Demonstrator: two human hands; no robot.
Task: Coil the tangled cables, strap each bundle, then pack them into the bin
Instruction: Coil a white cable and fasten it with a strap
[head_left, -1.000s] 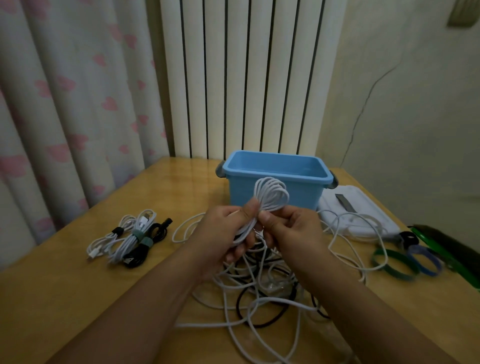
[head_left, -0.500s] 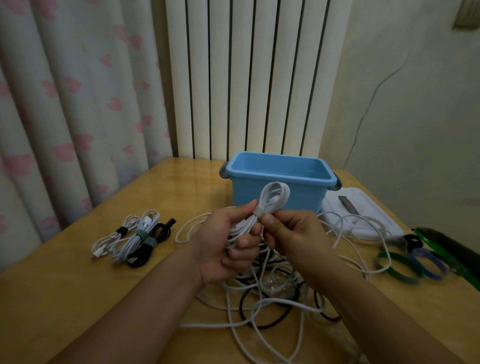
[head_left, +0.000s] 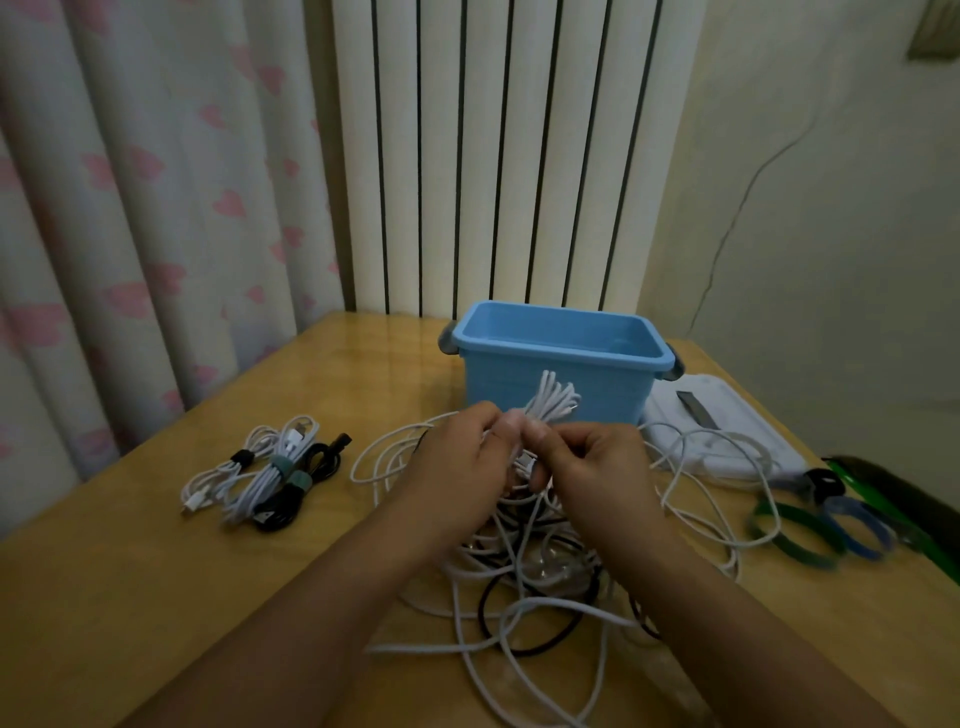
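A coiled white cable (head_left: 553, 401) sticks up between my two hands, just in front of the blue bin (head_left: 558, 387). My left hand (head_left: 457, 467) grips the bundle from the left. My right hand (head_left: 592, 467) pinches the cable's end near its plug. Under my wrists lies a tangle of white and black cables (head_left: 535, 577) on the wooden table (head_left: 130, 587). The bin shows nothing inside from this angle. Three strapped bundles (head_left: 265, 475), white and black, lie on the left.
Green, blue and black loop straps (head_left: 815, 525) lie at the right, beside a green-edged dark object (head_left: 898, 499). A white flat lid (head_left: 722, 431) sits right of the bin. Curtain and radiator stand behind the table.
The loops of the white coil have been squeezed tighter and narrower. My hands moved closer together, with my right fingers now at the plug end.
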